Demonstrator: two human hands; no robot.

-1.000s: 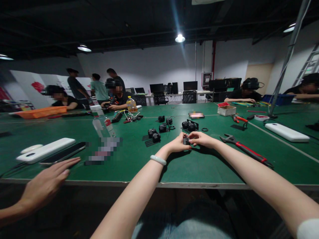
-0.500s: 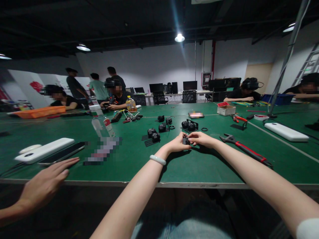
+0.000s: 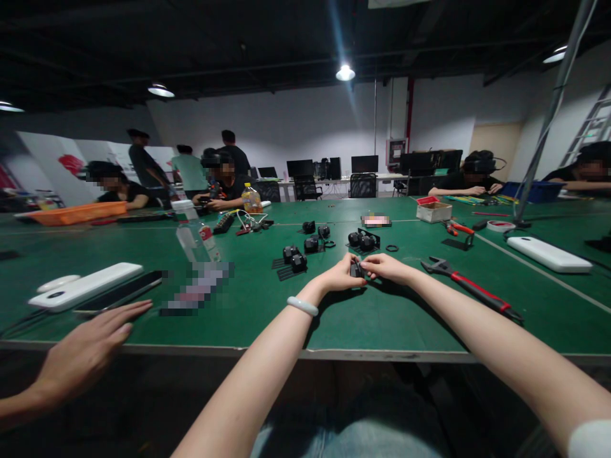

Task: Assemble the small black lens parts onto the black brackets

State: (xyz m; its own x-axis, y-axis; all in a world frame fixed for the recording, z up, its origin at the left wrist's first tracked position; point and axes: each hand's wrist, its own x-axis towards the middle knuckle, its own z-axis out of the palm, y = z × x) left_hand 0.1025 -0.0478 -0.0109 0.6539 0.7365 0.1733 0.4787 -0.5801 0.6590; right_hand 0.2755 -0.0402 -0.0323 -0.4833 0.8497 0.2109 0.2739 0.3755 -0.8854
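Observation:
Between my hands, just above the green table point(image 3: 410, 318), is a small black part point(image 3: 356, 270), too small to name more closely. My left hand point(image 3: 340, 273) is closed round its left side, thumb toward me. From the right, the fingertips of my right hand point(image 3: 384, 266) pinch at its edge. Beyond my hands lies a pair of round black parts point(image 3: 363, 240) on a bracket, with a black ring point(image 3: 392, 248) beside it. More black parts on slotted plates point(image 3: 293, 259) sit to the left of my hands.
An adjustable wrench with red-black handles point(image 3: 470, 289) lies right of my hands. A white power bank point(image 3: 548, 253) is farther right. At left are a co-worker's hand point(image 3: 88, 346), a dark phone point(image 3: 125, 292), another white power bank point(image 3: 90, 286) and a plastic bottle point(image 3: 189, 238).
My right fingertips have shifted slightly at the black part, while my left hand keeps its hold. In the background a standing person has moved to the right.

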